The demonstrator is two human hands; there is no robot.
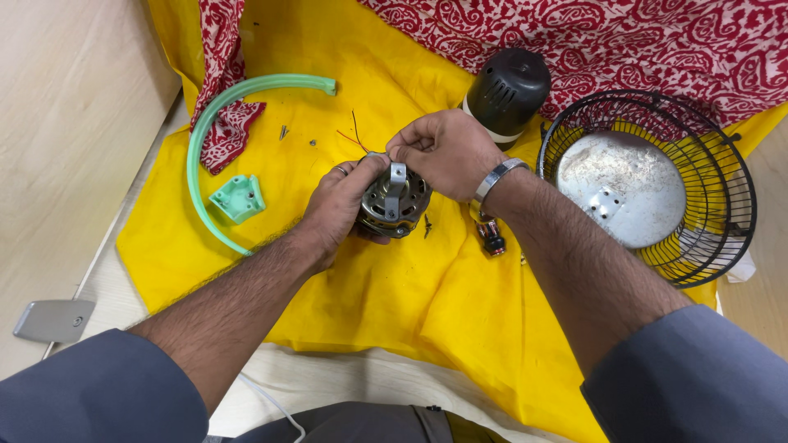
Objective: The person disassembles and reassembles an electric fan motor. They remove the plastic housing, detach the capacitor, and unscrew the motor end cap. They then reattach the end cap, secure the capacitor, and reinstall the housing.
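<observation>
Centrally, over a yellow cloth [460,328], two bare hands hold a small fan motor [394,205]. The left hand [341,205] cups its round body from nine o'clock, clenched around the side. The right hand [443,152] pinches the metal bracket [397,184] on top from one o'clock. The motor looks heavy for its size, rigid, best gripped by its laminated rim, away from the thin wires [355,135]. Its axis points up toward the camera. A wire guard [722,205] lies at three o'clock, a green ring [205,131] at ten.
</observation>
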